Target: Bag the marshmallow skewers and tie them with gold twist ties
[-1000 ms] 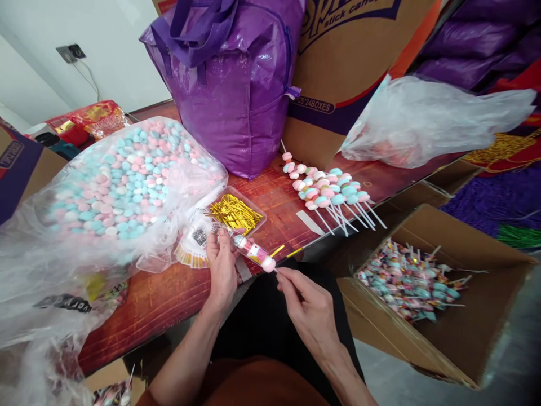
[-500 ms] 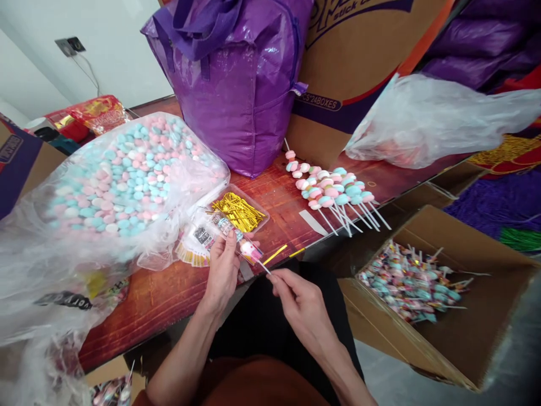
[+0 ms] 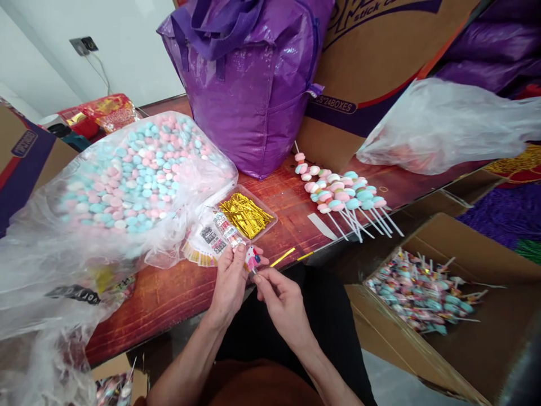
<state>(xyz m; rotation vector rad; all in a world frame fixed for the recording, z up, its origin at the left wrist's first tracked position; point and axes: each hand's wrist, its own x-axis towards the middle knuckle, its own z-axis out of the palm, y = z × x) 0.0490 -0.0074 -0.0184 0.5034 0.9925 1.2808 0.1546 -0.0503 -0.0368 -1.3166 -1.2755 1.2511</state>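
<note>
My left hand (image 3: pixel 230 282) is closed around a clear printed candy wrapper (image 3: pixel 252 257) with a marshmallow candy skewer inside it. Fingers and thumb of my right hand (image 3: pixel 281 296) pinch at the wrapper's lower end, where the skewer's stick comes out; the stick itself is mostly hidden. Just beyond my left hand lie a fan of printed wrappers (image 3: pixel 198 251) and a clear plastic tray (image 3: pixel 274 221) of gold twist ties (image 3: pixel 245 214). To the right on the table, several pink, white and blue marshmallow skewers (image 3: pixel 342 192) lie piled, sticks toward me.
A large clear bag of marshmallows (image 3: pixel 127 180) covers the table's left side. Behind stand a purple bag (image 3: pixel 253 96) and a carton (image 3: pixel 380 51). An open cardboard box (image 3: pixel 502 304) of wrapped skewers (image 3: pixel 422 287) sits low at right. Loose gold ties (image 3: pixel 283 257) lie at the table edge.
My right hand has moved up and left, closer to my left hand, and the stick has gone further into the wrapper. The whole view has shifted slightly.
</note>
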